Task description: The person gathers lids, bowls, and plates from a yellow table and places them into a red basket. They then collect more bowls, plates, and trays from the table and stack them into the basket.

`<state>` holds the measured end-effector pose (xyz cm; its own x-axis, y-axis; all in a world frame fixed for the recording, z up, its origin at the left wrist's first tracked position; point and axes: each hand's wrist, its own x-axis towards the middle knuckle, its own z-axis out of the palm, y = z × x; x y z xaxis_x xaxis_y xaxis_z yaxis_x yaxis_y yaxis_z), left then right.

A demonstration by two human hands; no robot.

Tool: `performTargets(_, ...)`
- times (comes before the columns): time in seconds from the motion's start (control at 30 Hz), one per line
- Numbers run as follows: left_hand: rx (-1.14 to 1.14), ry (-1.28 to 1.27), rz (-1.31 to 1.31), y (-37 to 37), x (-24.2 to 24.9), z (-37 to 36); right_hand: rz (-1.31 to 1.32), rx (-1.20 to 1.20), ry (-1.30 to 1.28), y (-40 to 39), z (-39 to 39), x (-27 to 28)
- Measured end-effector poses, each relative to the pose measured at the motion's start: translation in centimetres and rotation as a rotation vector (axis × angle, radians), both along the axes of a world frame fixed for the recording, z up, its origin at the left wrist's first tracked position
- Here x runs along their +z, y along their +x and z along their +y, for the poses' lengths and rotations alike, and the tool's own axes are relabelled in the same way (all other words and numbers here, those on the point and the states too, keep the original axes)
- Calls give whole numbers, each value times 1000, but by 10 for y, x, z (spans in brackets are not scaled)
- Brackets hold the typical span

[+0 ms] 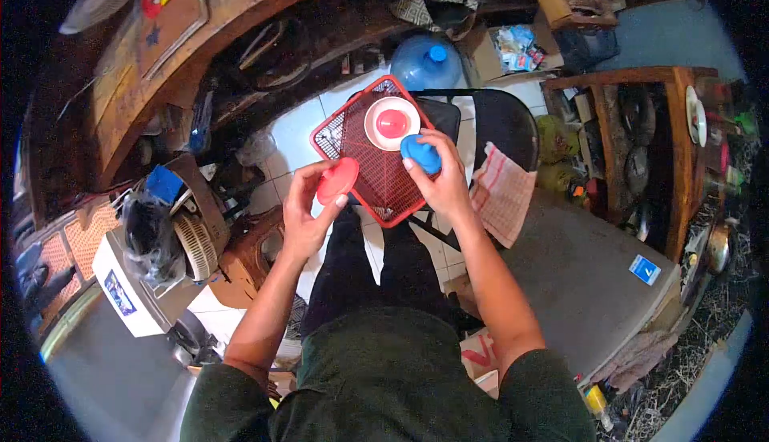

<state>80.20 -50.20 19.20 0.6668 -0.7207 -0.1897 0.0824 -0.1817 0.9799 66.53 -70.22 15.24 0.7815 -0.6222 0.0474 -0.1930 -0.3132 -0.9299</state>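
Observation:
My left hand (308, 211) pinches a round red lid (340, 181) by its edge, tilted over the left side of a red mesh plastic basket (384, 190). Between the thumb and fingers of my right hand (445, 182) is a blue lid (418, 154) with a raised middle. Just beyond the blue lid, a white bowl (371, 139) rests in the basket, and a smaller red lid-like piece (392, 123) lies inside it. The blue lid overlaps the bowl's near rim in this view.
The basket sits at a black chair (513, 114), with a checked cloth (503, 194) hanging on its right. A blue water jug (424, 64) stands behind. To the left are a fan (195, 246) and boxes; to the right, a grey surface (561, 274) and a wooden shelf (681, 162).

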Motion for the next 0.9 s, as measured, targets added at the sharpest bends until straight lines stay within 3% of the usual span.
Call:
performTargets(0.27,-41,64,7,26,-80,-5,58,-7,-176,54,0,-161)
performTargets(0.43,-55,91,-23,47,-96,0,170,38,-388,61,2,-212)
performTargets(0.8,-63,110,0,64,-117,-18,329,138,-417,68,-7,-207)
performTargets(0.9,-110,88,-129,67,-130,-38,313,121,-380,67,-8,-193)
